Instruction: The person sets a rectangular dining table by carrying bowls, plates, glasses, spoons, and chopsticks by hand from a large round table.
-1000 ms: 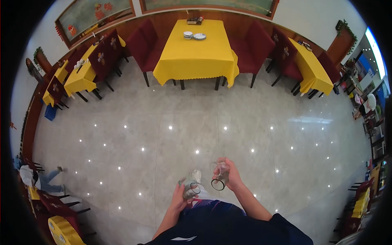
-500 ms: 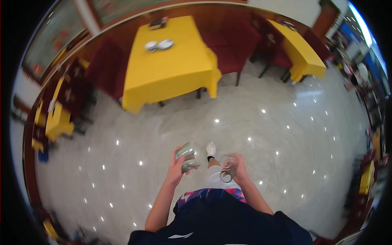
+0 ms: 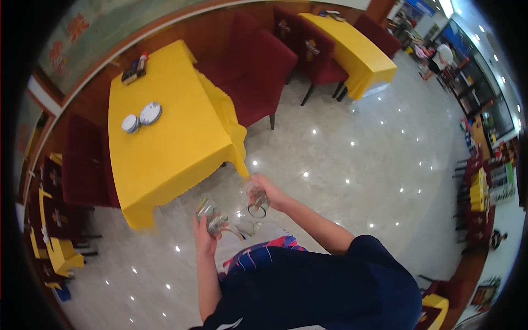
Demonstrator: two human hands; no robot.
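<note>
Clear drinking glasses [image 3: 210, 213] are in my left hand [image 3: 204, 236], its fingers wrapped round them; their exact number is hard to make out. My right hand [image 3: 268, 192] grips another clear glass [image 3: 257, 208], tilted with its round rim toward me. Both hands are in front of my body, above the floor and close to the near edge of a table with a yellow tablecloth [image 3: 176, 165]. On that table, a stack of small white dishes [image 3: 131, 124] stands beside a patterned white plate stack [image 3: 150, 113].
A dark box [image 3: 134, 71] sits at the table's wall end. Dark red chairs [image 3: 258, 77] flank the table. Another yellow-covered table [image 3: 352, 47] stands farther right. People [image 3: 440, 58] are in the far right background. The shiny tiled floor [image 3: 330, 165] reflects lights.
My view has turned and come nearer to the yellow table, which now lies to the left. My right hand has moved forward and up, still with its glass. My left hand keeps its glasses.
</note>
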